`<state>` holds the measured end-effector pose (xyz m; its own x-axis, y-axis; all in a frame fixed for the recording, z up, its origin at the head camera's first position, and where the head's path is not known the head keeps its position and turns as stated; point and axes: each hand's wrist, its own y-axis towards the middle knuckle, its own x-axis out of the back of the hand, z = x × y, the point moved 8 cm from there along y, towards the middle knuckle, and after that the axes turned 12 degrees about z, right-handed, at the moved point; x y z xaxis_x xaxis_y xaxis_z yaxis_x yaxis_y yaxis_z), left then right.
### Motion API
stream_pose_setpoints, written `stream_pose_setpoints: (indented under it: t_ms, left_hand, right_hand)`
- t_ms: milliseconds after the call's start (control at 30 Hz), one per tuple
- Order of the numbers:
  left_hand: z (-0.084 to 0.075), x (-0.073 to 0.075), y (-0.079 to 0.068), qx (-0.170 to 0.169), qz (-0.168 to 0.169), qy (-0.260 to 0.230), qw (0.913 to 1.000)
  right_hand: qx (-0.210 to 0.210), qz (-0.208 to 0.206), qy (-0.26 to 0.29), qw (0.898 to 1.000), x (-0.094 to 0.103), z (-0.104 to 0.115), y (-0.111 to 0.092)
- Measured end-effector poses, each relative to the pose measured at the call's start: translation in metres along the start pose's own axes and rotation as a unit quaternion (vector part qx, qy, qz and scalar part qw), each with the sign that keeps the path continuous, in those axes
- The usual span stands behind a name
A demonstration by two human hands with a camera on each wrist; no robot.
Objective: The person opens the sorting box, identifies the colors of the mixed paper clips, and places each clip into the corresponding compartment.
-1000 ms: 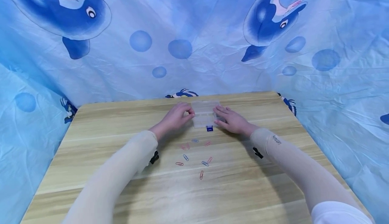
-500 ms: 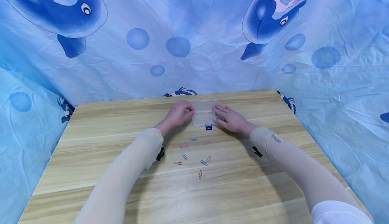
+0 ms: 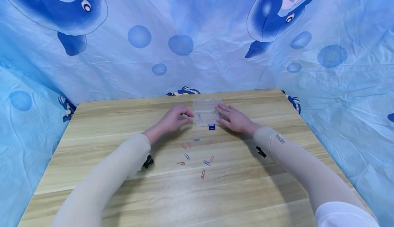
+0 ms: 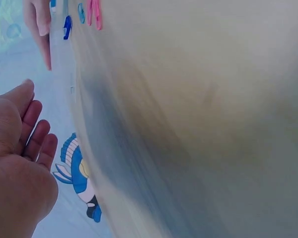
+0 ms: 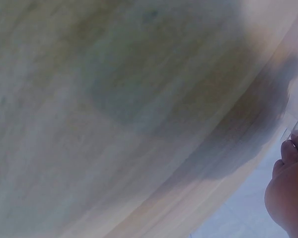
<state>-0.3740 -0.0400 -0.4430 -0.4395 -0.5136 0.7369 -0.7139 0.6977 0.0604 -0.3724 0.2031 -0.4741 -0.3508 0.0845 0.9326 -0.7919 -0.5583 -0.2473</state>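
A clear plastic compartment box [image 3: 205, 118] stands near the table's far edge, its clear lid [image 3: 207, 105] swung back behind it. A blue latch [image 3: 211, 127] is at its front. A small bluish item [image 3: 199, 116] shows in a left compartment. My left hand [image 3: 175, 119] is just off the box's left side, fingers loosely bent and holding nothing; the left wrist view shows that hand [image 4: 25, 153] with a gap between thumb and fingers. My right hand [image 3: 235, 119] rests with extended fingers along the box's right edge, and its fingertips [image 5: 288, 148] touch the clear wall in the right wrist view.
In front of the box lie several loose paper clips: blue ones such as this blue clip [image 3: 187, 156], pink ones like this pink clip [image 3: 209, 142], and two red ones, including a red clip [image 3: 203, 174]. A blue dolphin-print cloth [image 3: 215, 59] hangs behind the wooden table [image 3: 246, 192].
My left hand has parted its pinched fingers and drawn back leftward from the box. The bluish item now shows in the left compartment. The right hand stays at the box's right edge.
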Motion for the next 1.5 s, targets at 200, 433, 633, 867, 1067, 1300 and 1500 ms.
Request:
stream_pose_setpoints:
  t_ms: [200, 433, 633, 867, 1067, 1300, 1500]
  left_hand:
    - [-0.001, 0.000, -0.031, -0.016, 0.038, 0.007, 0.9991]
    - [0.002, -0.013, -0.055, -0.009, 0.082, 0.002, 0.9966]
    - [-0.002, -0.024, -0.068, -0.033, 0.091, 0.000, 0.9953]
    - [0.000, -0.029, -0.074, -0.045, 0.082, 0.012, 0.9955]
    - [-0.002, -0.034, -0.075, -0.051, 0.093, 0.022, 0.9941]
    - [-0.006, -0.036, -0.076, -0.054, 0.099, 0.032, 0.9931]
    - [-0.008, -0.037, -0.075, -0.050, 0.102, 0.033, 0.9930]
  right_hand:
    - [0.000, -0.002, -0.009, 1.000, 0.000, -0.002, 0.001]
    - [-0.003, 0.002, -0.005, 1.000, 0.001, 0.001, 0.001]
    - [0.000, 0.002, 0.003, 1.000, 0.002, 0.003, -0.001]
    - [0.000, 0.004, 0.003, 1.000, 0.003, 0.004, -0.001]
    - [0.001, 0.003, 0.005, 1.000, 0.002, 0.003, 0.000]
    - [0.003, 0.002, 0.008, 1.000, 0.002, 0.003, 0.000]
    - [0.005, 0.005, 0.004, 1.000, 0.002, 0.004, 0.000]
